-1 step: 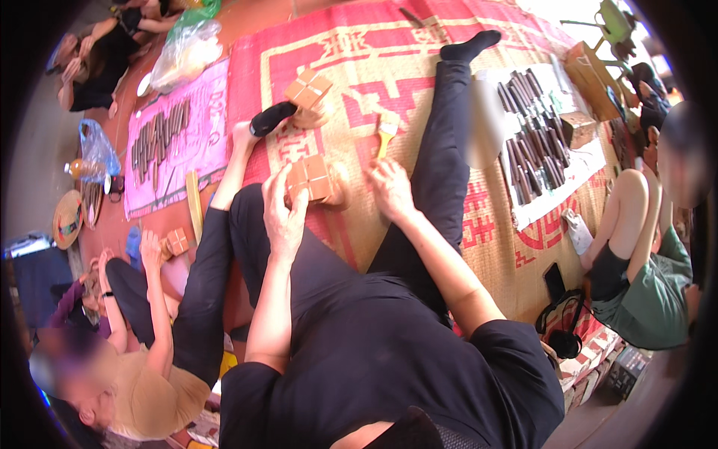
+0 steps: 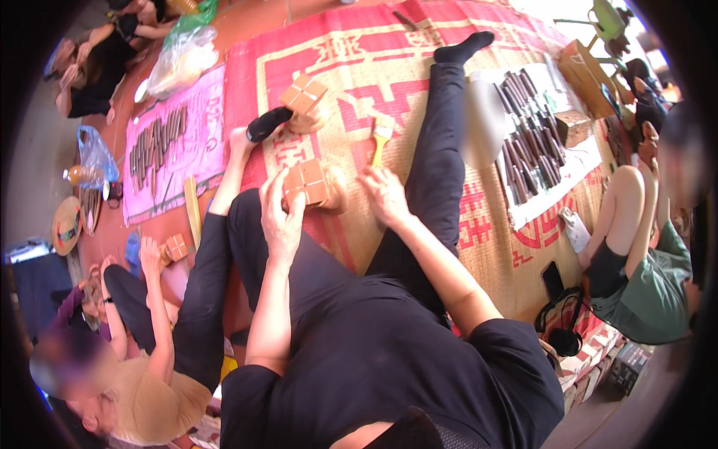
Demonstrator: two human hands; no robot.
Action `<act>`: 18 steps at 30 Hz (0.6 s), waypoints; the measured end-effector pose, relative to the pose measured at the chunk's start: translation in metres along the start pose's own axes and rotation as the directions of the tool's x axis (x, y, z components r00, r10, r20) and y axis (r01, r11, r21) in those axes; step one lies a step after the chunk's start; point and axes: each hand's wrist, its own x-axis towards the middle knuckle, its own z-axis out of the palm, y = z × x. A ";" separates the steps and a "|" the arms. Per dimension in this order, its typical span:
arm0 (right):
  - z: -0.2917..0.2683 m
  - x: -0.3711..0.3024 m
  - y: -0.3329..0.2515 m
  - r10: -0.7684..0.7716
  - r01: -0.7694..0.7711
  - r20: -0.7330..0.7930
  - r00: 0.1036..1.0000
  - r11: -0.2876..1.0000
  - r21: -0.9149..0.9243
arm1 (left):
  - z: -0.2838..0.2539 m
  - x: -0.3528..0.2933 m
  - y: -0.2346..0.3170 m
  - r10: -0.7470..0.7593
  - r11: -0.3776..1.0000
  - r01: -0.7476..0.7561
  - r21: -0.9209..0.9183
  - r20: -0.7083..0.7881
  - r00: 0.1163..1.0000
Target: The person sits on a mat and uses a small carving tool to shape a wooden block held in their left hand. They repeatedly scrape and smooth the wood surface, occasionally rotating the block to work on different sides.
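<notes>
My left hand grips the near side of an orange-brown square block with pale grooves crossing on its top. That block rests on a round light-wood stand on the mat. In my right hand is a flat paintbrush by its yellow handle, its pale bristles pointing away from me, to the right of the block. Farther off, a similar block sits on another wooden stand, beside my socked left foot.
A red and straw-coloured woven mat lies under my legs. Rows of dark-handled tools cover a white cloth at right and a pink cloth at left. People sit on both sides; one at left handles a similar small block.
The view has shifted slightly. My right hand and the brush have come a little nearer to me; my left hand stays on the block.
</notes>
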 end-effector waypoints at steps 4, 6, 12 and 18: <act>0.006 -0.015 -0.004 0.038 -0.045 0.057 0.998 0.990 0.132 | 0.001 0.007 0.010 0.057 0.998 -0.059 0.037 0.056 0.997; 0.007 -0.015 -0.003 0.098 -0.122 0.158 0.982 0.981 0.148 | 0.001 0.006 0.005 0.084 0.993 -0.091 0.074 0.090 0.992; 0.004 -0.009 0.005 0.218 -0.263 0.204 0.954 0.939 0.224 | 0.002 0.001 0.009 0.090 0.970 -0.126 0.210 0.172 0.981; 0.001 -0.005 0.000 0.214 -0.290 0.338 0.916 0.937 0.194 | 0.002 0.004 0.005 0.100 0.954 -0.143 0.263 0.169 0.981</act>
